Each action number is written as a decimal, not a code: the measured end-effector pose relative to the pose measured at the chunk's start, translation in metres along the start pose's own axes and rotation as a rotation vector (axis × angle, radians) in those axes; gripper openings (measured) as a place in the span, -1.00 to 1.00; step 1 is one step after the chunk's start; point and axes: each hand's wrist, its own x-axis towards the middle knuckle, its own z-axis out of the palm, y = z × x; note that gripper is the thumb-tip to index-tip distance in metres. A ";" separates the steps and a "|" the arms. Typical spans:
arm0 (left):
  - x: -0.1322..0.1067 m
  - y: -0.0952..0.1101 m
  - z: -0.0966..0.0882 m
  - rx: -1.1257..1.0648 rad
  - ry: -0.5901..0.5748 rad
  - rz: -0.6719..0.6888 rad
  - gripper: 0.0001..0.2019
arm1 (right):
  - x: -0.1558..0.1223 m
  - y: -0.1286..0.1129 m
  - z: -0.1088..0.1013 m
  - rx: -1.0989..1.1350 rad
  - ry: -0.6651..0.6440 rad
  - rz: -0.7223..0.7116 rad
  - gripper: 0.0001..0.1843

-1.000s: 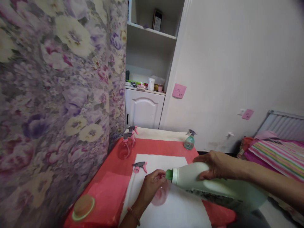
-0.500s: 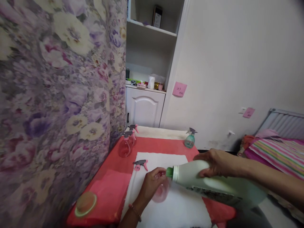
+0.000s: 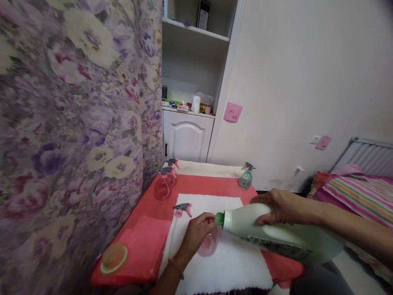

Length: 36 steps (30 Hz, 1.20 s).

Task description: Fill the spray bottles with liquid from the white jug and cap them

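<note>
My left hand (image 3: 199, 230) is closed around the neck of a clear pink spray bottle (image 3: 209, 245) whose top is off. It stands on a white cloth (image 3: 233, 266). In my right hand (image 3: 274, 209) is a large pale green jug (image 3: 294, 237), gripped from above and tipped nearly level. Its green spout (image 3: 219, 218) is at the mouth of the pink bottle; I cannot make out any liquid flowing. A grey and pink spray head (image 3: 183, 209) lies on the cloth beyond my left hand.
Two pink spray bottles, the nearer one (image 3: 162, 188) in front, stand at the back left of the red-covered table (image 3: 144, 241). A green spray bottle (image 3: 246, 179) stands at the back right. A round cap-like object (image 3: 114, 258) lies front left. A floral curtain (image 3: 76, 143) borders the left side.
The view has shifted slightly. Both hands keep their holds, with the jug's spout still at the pink bottle's mouth.
</note>
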 end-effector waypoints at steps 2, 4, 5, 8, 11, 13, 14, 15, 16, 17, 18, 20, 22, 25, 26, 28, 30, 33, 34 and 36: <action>0.000 0.000 0.000 -0.001 0.002 0.005 -0.80 | 0.000 0.000 0.000 -0.005 0.008 0.004 -0.67; 0.000 -0.001 -0.001 -0.001 -0.001 0.010 -0.80 | 0.000 0.000 0.000 -0.008 0.008 0.005 -0.67; 0.000 -0.001 -0.001 -0.001 -0.003 0.011 -0.81 | 0.000 0.000 0.000 -0.009 0.007 0.004 -0.67; 0.000 -0.001 -0.001 0.006 -0.003 0.010 -0.81 | 0.000 -0.001 -0.002 -0.018 0.013 -0.008 -0.68; 0.000 0.000 -0.001 0.018 0.001 0.013 -0.81 | -0.001 -0.005 -0.004 -0.019 0.015 -0.001 -0.69; 0.000 0.000 -0.001 0.026 0.005 0.011 -0.81 | -0.001 -0.007 -0.004 -0.017 0.010 0.014 -0.70; 0.000 0.001 -0.001 0.029 0.005 0.009 -0.81 | -0.002 -0.007 -0.004 -0.016 0.006 0.021 -0.69; 0.000 0.002 0.000 0.031 0.005 0.008 -0.81 | -0.002 -0.007 -0.004 -0.014 0.005 0.025 -0.69; 0.000 0.002 0.000 0.033 0.004 0.007 -0.81 | -0.001 -0.007 -0.004 -0.013 0.006 0.026 -0.68; 0.000 0.002 0.000 0.035 0.004 0.007 -0.81 | -0.001 -0.007 -0.004 -0.012 0.007 0.026 -0.67; 0.000 0.003 0.000 0.037 0.004 0.008 -0.81 | -0.001 -0.006 -0.004 -0.011 0.009 0.024 -0.67; 0.000 0.002 0.000 0.038 0.004 0.009 -0.81 | -0.001 -0.007 -0.005 -0.015 0.006 0.021 -0.66; 0.001 0.001 0.000 0.036 0.001 0.010 -0.81 | -0.001 -0.008 -0.005 -0.022 0.003 0.021 -0.67; 0.001 0.000 0.000 0.033 -0.001 0.007 -0.81 | -0.002 -0.011 -0.006 -0.037 0.006 0.028 -0.67; 0.001 0.000 0.000 0.034 0.000 0.005 -0.81 | -0.002 -0.011 -0.006 -0.041 0.011 0.029 -0.67; 0.001 0.000 0.000 0.033 0.000 0.002 -0.81 | -0.002 -0.009 -0.005 -0.046 0.017 0.024 -0.67; 0.000 0.001 0.000 0.031 -0.003 0.002 -0.81 | -0.001 -0.007 -0.004 -0.044 0.019 0.014 -0.68; 0.000 0.002 0.000 0.031 -0.009 0.009 -0.81 | 0.000 -0.003 -0.003 -0.036 0.012 0.011 -0.68; 0.000 0.003 0.000 0.032 -0.010 0.014 -0.82 | 0.000 -0.003 -0.003 -0.032 0.011 0.011 -0.68; 0.000 0.003 0.000 0.037 -0.013 0.020 -0.82 | 0.000 -0.003 -0.003 -0.030 0.015 0.010 -0.68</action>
